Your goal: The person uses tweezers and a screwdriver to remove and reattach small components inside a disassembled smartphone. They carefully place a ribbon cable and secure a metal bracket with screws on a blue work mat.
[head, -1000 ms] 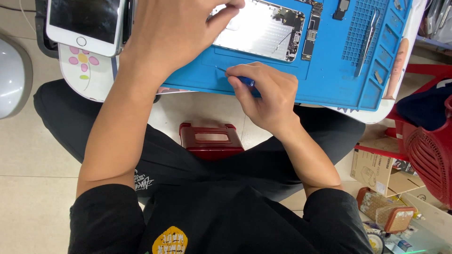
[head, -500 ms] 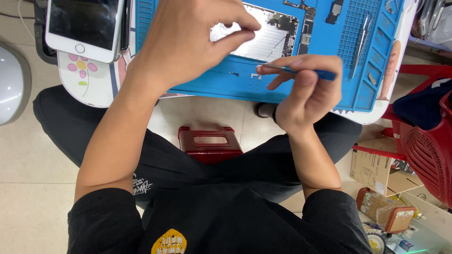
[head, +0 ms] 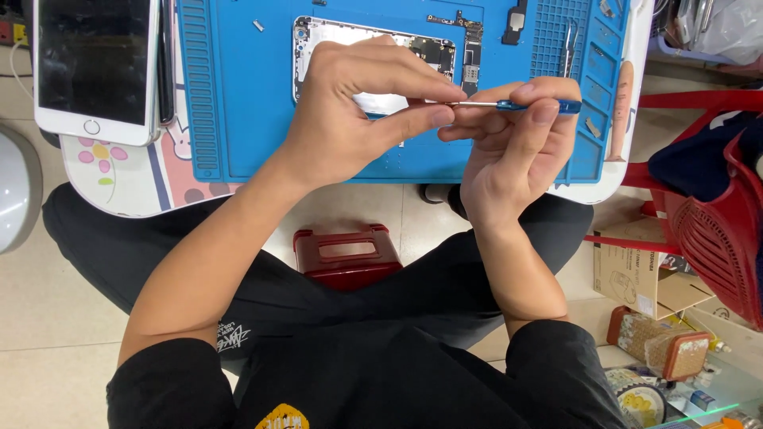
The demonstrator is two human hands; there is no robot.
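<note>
Holding a small screwdriver (head: 509,105) level above the work mat, the right hand (head: 509,159) had its fingers curled around the blue handle, thumb and forefinger pinching it from either side. The tool was slim: a short blue grip at the right end, then a thin bright metal shaft running left to a fine tip. The left hand (head: 358,119) met that tip, its thumb and forefinger closed in a narrow pinch right at the end of the shaft; whether something tiny sat between those fingertips could not be told. Both hands hovered just over an opened phone (head: 373,56), which lay flat on the blue silicone mat (head: 238,119) with its back shell bare and silvery, a dark circuit board and small parts showing along its right side. Tweezers (head: 569,44) rested in the gridded section of the mat, to the right of the opened phone. A loose small part (head: 258,25) lay on the mat to its left. The mat covered a low table with a cartoon print (head: 127,171), and a white phone (head: 94,67) with a dark screen lay at the table's left end. Below the table, between the person's crossed legs, a red plastic stool (head: 347,256) stood on the tiled floor, and a red basket (head: 715,214) sat well off to the right.
</note>
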